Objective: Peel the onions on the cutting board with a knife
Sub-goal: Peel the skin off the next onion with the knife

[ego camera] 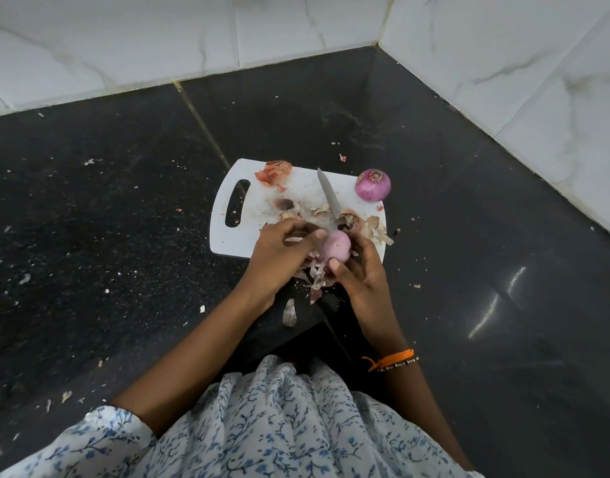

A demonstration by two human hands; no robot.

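both sets of fingers are curling round the pale peeled onion point(335, 247), the left hand point(279, 260) and right hand point(360, 276) holding it just above the near edge of the white cutting board point(234, 241). a knife point(328, 194) is lying on the board among loose skins point(376, 229), and a second, purple onion point(372, 184) is sitting at the board's far right corner.
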